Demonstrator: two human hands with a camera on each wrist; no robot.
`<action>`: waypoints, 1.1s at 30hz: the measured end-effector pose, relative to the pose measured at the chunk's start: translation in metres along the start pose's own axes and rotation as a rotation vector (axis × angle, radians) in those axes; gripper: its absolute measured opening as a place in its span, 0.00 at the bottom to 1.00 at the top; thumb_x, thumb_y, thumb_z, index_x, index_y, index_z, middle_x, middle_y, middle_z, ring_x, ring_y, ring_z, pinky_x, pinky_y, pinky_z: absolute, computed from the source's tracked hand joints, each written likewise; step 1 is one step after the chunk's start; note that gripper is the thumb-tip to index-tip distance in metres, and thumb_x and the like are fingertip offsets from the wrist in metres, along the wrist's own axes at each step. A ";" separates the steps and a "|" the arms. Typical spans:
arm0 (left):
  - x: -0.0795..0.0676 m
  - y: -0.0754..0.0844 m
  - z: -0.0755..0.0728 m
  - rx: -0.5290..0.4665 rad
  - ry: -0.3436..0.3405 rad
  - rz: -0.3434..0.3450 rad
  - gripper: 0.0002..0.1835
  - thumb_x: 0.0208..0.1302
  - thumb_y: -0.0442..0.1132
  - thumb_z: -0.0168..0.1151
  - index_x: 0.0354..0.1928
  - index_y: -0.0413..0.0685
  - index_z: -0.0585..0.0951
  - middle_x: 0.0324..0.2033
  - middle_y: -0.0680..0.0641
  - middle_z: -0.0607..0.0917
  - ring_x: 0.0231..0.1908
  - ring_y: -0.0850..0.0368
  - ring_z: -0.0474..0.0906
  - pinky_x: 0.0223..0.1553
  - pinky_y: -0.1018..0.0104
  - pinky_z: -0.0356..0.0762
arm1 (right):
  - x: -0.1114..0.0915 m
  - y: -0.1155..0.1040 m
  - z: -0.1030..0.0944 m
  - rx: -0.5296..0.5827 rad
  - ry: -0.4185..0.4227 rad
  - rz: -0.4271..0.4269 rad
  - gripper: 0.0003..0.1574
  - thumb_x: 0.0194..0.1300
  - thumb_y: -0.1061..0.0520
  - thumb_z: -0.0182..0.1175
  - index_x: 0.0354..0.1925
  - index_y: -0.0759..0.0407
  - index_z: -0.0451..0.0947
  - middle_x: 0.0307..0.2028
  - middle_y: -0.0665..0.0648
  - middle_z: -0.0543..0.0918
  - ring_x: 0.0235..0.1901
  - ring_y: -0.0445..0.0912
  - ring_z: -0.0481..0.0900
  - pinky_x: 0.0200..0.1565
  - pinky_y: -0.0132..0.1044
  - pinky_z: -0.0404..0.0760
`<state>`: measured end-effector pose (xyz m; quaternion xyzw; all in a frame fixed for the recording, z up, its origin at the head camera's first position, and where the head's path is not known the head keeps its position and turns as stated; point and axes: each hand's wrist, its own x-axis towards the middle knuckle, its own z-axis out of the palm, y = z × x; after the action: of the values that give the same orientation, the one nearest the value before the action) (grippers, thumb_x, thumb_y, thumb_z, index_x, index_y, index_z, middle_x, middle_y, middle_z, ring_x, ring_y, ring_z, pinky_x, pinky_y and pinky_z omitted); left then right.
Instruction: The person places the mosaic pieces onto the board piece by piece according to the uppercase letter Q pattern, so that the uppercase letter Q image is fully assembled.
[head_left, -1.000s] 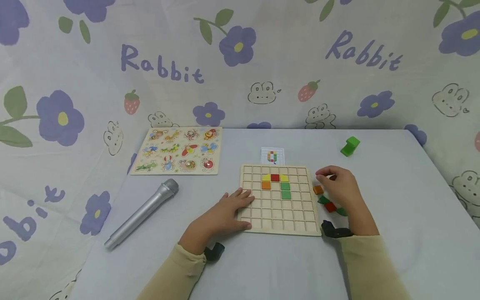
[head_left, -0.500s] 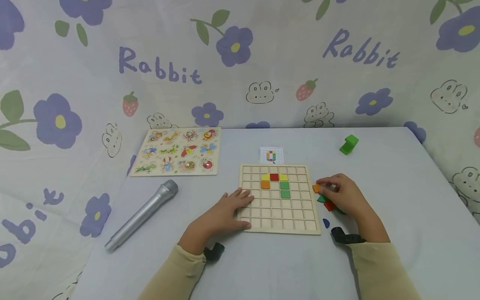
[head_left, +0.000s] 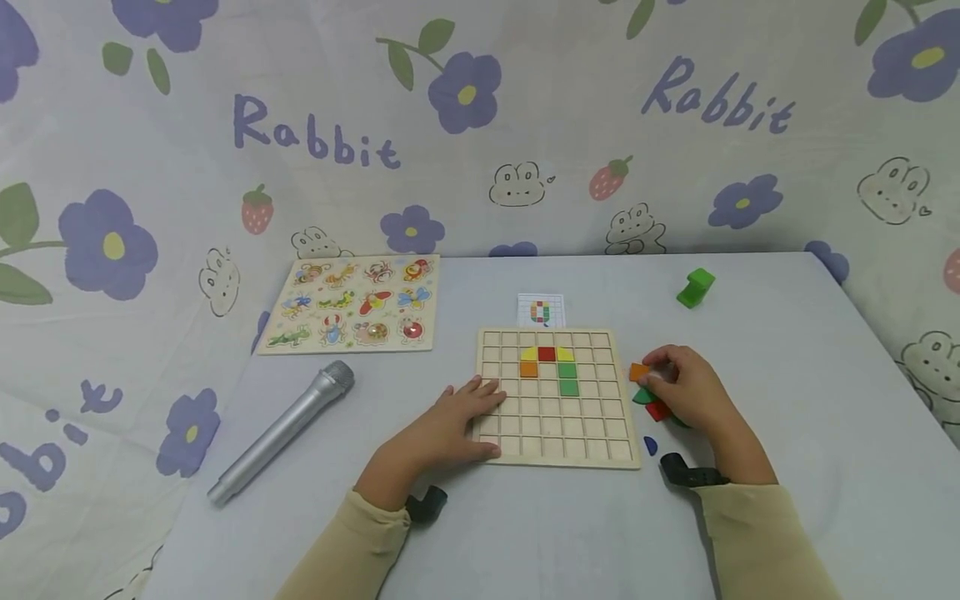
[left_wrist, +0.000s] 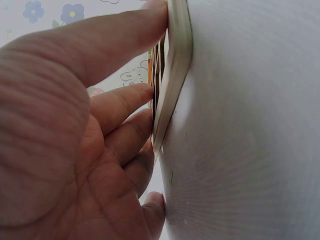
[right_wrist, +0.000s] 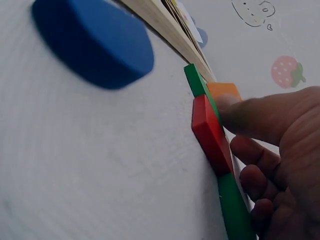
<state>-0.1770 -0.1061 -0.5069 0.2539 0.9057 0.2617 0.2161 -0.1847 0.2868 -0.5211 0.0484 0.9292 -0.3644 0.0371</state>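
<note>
A wooden grid board [head_left: 517, 425] lies on the table with red, yellow, orange and green tiles in its upper cells. My left hand [head_left: 453, 421] rests on the board's left side, fingers spread; in the left wrist view its thumb reaches the board's edge [left_wrist: 175, 75]. Right of the board, my right hand [head_left: 686, 387] pinches an orange square tile [head_left: 638, 372] between thumb and index finger. Close under that hand lie a green tile [head_left: 642, 396] and a red tile [head_left: 657, 410], with another green tile [right_wrist: 235, 205] beyond the red one. A blue half-round tile [head_left: 650, 446] lies nearer me.
Behind the board is a small pattern card [head_left: 541, 310]. An insect puzzle board [head_left: 352, 304] lies at the back left, with a silver toy microphone [head_left: 281, 433] in front of it. A green block [head_left: 696, 287] stands at the back right.
My right hand has come down and back onto the loose tiles, and the orange tile has shifted slightly away from the board. The blue tile has come into view. My left hand stays put.
</note>
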 end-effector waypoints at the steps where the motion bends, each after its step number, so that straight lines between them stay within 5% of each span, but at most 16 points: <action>1: 0.000 0.000 0.000 0.001 -0.001 0.001 0.47 0.69 0.50 0.77 0.85 0.61 0.65 0.87 0.57 0.58 0.89 0.54 0.42 0.89 0.45 0.37 | 0.000 0.000 0.000 0.008 0.012 0.012 0.19 0.78 0.56 0.65 0.61 0.62 0.78 0.55 0.67 0.80 0.51 0.59 0.75 0.50 0.48 0.82; 7: -0.001 0.000 0.000 -0.001 -0.007 -0.007 0.47 0.69 0.50 0.77 0.86 0.61 0.65 0.87 0.57 0.58 0.89 0.55 0.41 0.89 0.46 0.36 | -0.004 -0.007 0.003 0.067 0.129 0.049 0.14 0.80 0.55 0.61 0.58 0.59 0.78 0.50 0.64 0.82 0.46 0.55 0.75 0.39 0.37 0.78; 13: -0.001 -0.001 0.000 0.005 -0.014 -0.015 0.47 0.69 0.51 0.77 0.85 0.61 0.65 0.87 0.57 0.58 0.89 0.55 0.41 0.89 0.46 0.37 | -0.011 -0.049 0.020 0.170 0.176 -0.042 0.13 0.81 0.54 0.64 0.57 0.58 0.81 0.52 0.61 0.85 0.49 0.52 0.74 0.41 0.35 0.77; 18: 0.000 -0.001 -0.001 0.010 -0.010 -0.010 0.47 0.69 0.51 0.77 0.86 0.62 0.65 0.87 0.57 0.58 0.89 0.56 0.41 0.89 0.46 0.36 | -0.014 -0.091 0.049 0.219 0.113 -0.165 0.10 0.79 0.55 0.67 0.53 0.57 0.84 0.46 0.58 0.87 0.45 0.51 0.76 0.43 0.35 0.76; 22: 0.001 -0.003 0.000 0.017 -0.007 -0.009 0.47 0.69 0.52 0.77 0.86 0.63 0.65 0.87 0.58 0.58 0.89 0.56 0.41 0.89 0.46 0.37 | -0.012 -0.112 0.068 0.222 0.038 -0.157 0.08 0.77 0.56 0.69 0.50 0.56 0.85 0.41 0.56 0.86 0.40 0.51 0.76 0.39 0.35 0.76; 33: 0.003 -0.005 0.001 0.010 -0.006 0.002 0.47 0.69 0.52 0.77 0.86 0.62 0.65 0.87 0.57 0.58 0.89 0.56 0.41 0.89 0.46 0.37 | -0.004 -0.120 0.091 0.132 -0.015 -0.114 0.05 0.76 0.56 0.69 0.48 0.54 0.86 0.46 0.56 0.89 0.41 0.51 0.80 0.43 0.38 0.79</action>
<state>-0.1803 -0.1079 -0.5112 0.2568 0.9061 0.2567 0.2172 -0.1913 0.1370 -0.5069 -0.0048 0.9041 -0.4269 0.0199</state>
